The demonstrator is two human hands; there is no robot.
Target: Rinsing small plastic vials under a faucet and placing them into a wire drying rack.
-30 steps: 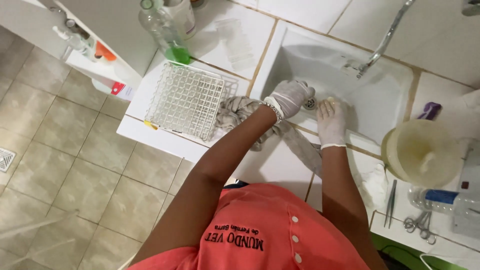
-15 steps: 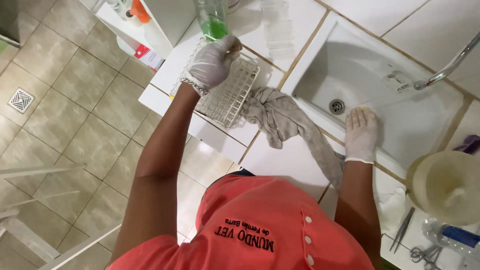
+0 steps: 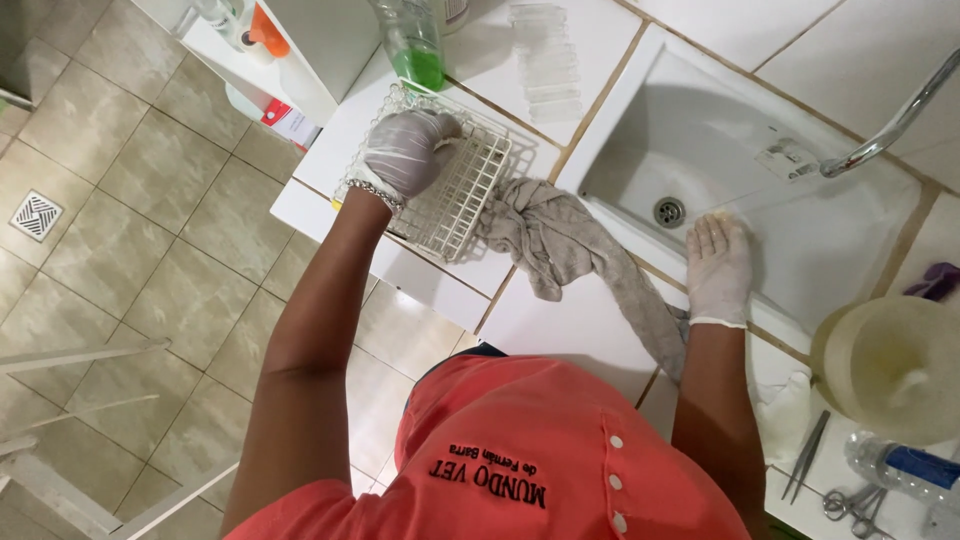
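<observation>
White wire rack [image 3: 455,195] sits on the tiled counter [image 3: 570,320] to the left of the sink [image 3: 800,130], near the counter's front-left corner, and the left hand [image 3: 405,152] lies directly on top of its left part. That hand wears a thin pale glove and a beaded bracelet at the wrist; its fingers curl down loosely over the wires. Something small and pale seems to sit under the fingertips at the upper right of the hand, but whether the hand has hold of it or only presses on the rack cannot be told.

Just behind the rack stands a clear bottle with green liquid [image 3: 415,45]. Touching the rack's right edge, a crumpled grey cloth [image 3: 555,240] trails along the counter toward the person.

Well apart from the rack, the right hand [image 3: 718,262], also gloved, lies flat with its fingers straight and together, palm down on the sink's near wall close to the drain [image 3: 668,211]. It holds nothing.

Farther right on the counter stand a round yellowish plastic container [image 3: 890,365], tweezers [image 3: 805,455] and scissors [image 3: 855,500].
</observation>
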